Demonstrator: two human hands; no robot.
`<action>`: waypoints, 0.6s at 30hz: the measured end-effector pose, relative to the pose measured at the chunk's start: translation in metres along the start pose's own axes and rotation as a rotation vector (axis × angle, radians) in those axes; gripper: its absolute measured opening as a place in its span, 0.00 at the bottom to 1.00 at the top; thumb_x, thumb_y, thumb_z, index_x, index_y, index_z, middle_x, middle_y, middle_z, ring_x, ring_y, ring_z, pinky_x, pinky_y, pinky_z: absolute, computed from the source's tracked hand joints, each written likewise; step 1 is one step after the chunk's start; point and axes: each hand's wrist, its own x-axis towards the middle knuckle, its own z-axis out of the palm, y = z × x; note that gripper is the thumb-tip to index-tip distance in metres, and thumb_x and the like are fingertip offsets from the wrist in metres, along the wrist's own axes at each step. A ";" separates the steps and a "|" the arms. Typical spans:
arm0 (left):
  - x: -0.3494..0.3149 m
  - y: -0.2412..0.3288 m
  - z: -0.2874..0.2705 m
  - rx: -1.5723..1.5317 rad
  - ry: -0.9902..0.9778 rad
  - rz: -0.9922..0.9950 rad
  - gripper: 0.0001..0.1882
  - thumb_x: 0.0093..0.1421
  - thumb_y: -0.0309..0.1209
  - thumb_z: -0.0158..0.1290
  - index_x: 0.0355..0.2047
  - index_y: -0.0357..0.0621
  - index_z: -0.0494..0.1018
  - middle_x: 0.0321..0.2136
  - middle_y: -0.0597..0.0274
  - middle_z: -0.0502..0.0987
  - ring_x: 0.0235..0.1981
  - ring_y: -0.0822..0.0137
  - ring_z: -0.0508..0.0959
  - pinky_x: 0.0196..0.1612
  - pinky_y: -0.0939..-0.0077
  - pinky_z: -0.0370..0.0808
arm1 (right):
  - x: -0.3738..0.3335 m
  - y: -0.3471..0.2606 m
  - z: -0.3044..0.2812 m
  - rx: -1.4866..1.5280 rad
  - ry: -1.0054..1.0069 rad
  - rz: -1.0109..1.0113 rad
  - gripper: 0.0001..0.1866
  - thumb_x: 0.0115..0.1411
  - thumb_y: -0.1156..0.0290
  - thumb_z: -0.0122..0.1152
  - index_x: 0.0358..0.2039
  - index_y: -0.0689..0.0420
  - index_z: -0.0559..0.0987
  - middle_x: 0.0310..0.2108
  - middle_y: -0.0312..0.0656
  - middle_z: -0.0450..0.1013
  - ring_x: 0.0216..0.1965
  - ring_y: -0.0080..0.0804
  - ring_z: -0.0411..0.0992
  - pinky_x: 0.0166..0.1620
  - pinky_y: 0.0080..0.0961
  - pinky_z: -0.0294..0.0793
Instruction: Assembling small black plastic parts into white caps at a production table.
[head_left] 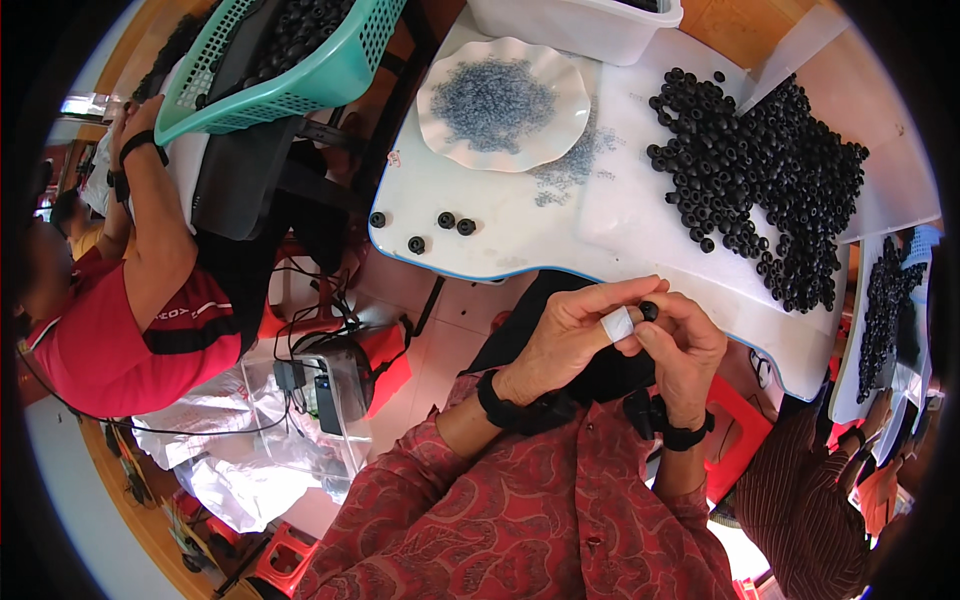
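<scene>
Both of my hands meet just off the front edge of the white table [440, 245]. A small round black piece [649, 312] is pinched at the fingertips between them. My left hand [572, 335] is closed with its fingertips against the piece, and a white wrap [617, 324] goes round one of its digits. My right hand [688, 350] grips the piece from the other side. A large heap of similar black pieces [740, 165], some showing a hole, lies beyond my hands. Several loose ones [446, 220] sit near the table's left edge.
A white wavy-rimmed plate [440, 125] holds many tiny clear bluish pieces; more are scattered beside it. A white bin [580, 30] stands behind. At left, a co-worker [150, 320] sits by a green basket [300, 112] of black pieces. A red stool [738, 430] is at right.
</scene>
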 end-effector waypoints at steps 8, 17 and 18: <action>0.000 0.002 -0.001 -0.066 0.045 -0.029 0.21 0.64 0.22 0.52 0.58 0.40 0.70 0.57 0.51 0.72 0.38 0.77 0.73 0.38 0.82 0.73 | 0.003 -0.005 0.003 -0.023 -0.060 0.037 0.15 0.57 0.86 0.62 0.46 0.67 0.76 0.31 0.41 0.77 0.28 0.25 0.78 0.34 0.17 0.77; 0.001 0.008 -0.002 -0.171 0.023 -0.102 0.23 0.64 0.26 0.53 0.59 0.36 0.68 0.57 0.55 0.71 0.37 0.77 0.73 0.38 0.81 0.72 | 0.006 -0.001 -0.002 -0.019 -0.138 0.071 0.16 0.57 0.85 0.62 0.47 0.67 0.76 0.33 0.44 0.77 0.31 0.27 0.78 0.34 0.19 0.79; 0.001 0.008 -0.003 -0.196 0.021 -0.115 0.23 0.64 0.26 0.53 0.59 0.36 0.68 0.57 0.56 0.72 0.36 0.76 0.73 0.38 0.81 0.72 | 0.006 0.000 -0.003 -0.004 -0.150 0.089 0.16 0.57 0.85 0.62 0.47 0.67 0.76 0.34 0.44 0.77 0.31 0.27 0.78 0.34 0.19 0.79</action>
